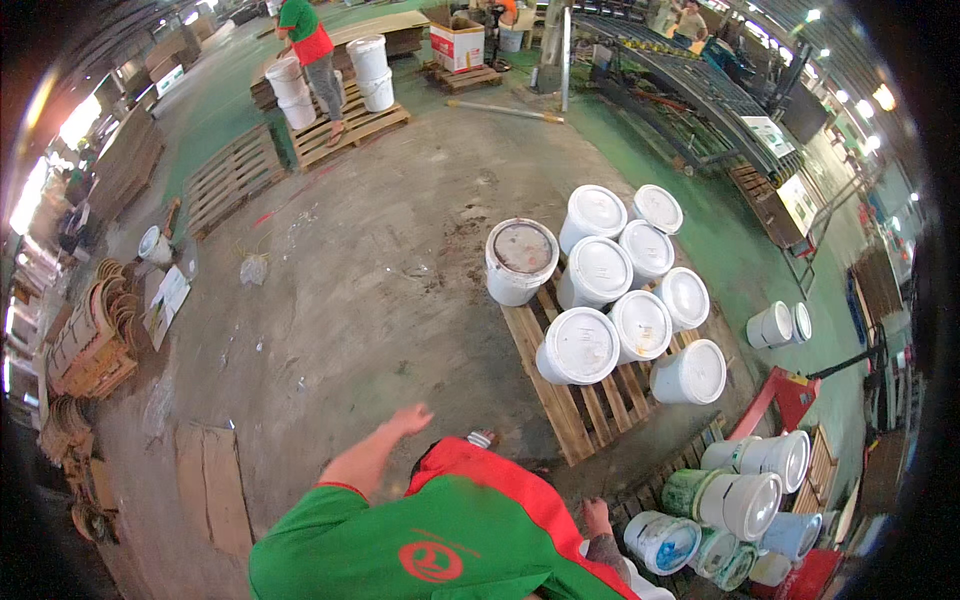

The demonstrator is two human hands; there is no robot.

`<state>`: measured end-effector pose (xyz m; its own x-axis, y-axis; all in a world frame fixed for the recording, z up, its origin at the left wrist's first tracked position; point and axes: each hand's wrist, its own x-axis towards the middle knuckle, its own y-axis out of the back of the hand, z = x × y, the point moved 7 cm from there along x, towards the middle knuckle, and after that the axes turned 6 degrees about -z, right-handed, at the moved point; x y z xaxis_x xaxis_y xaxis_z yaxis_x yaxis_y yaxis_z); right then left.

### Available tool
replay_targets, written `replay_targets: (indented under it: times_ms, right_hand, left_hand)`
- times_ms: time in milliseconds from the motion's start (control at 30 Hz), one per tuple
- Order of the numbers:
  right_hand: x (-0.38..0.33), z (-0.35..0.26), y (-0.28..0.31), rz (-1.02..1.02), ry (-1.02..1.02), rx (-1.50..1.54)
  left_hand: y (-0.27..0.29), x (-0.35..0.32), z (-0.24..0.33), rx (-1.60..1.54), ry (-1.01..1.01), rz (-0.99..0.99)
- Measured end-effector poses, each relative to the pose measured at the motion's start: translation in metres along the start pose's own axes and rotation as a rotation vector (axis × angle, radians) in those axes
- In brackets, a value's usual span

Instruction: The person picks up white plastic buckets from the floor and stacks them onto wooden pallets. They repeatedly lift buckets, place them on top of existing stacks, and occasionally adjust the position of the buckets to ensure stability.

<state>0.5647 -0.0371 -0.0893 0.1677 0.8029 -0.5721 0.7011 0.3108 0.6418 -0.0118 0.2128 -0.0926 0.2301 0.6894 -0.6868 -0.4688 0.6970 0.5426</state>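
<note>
My left hand point(408, 421) reaches out over the concrete floor, short of the loaded pallet. Its fingers look loosely stretched, and nothing shows in them. Low on the right, my right hand point(597, 516) hangs beside my body, its fingers too small to make out. It is nearest to a white bucket with a blue-stained top point(664, 541). Another white shape point(640, 585) is partly hidden below that arm. Ahead to the right, several lidded white buckets point(583, 345) stand upright on a wooden pallet point(560, 415). One bucket there has a brown-stained lid point(522, 247).
Used buckets point(740, 505) crowd the lower right, by a red pallet jack point(785, 398). A roller conveyor point(690, 80) runs at the far right. Another person point(310, 45) stands on a far pallet with white buckets point(371, 75). Flat cardboard point(213, 487) lies at left.
</note>
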Motion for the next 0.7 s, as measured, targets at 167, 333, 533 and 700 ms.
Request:
replay_targets:
  times_ms: [167, 333, 533, 700]
  right_hand:
    - [0.058, 0.003, 0.016, 0.133, -0.184, 0.227]
    - [0.075, 0.017, 0.007, 0.106, -0.204, 0.286]
    - [0.049, 0.032, -0.020, -0.014, -0.197, 0.132]
    - [0.042, 0.022, -0.027, -0.022, -0.229, 0.129]
  left_hand:
    - [0.130, -0.017, 0.283, 0.259, -0.850, 0.025]
    - [0.123, -0.187, 0.559, 0.893, -1.537, -0.069]
    - [0.087, -0.383, 0.664, 0.959, -2.091, -0.141]
    - [0.053, -0.433, 0.639, 0.772, -2.233, -0.285]
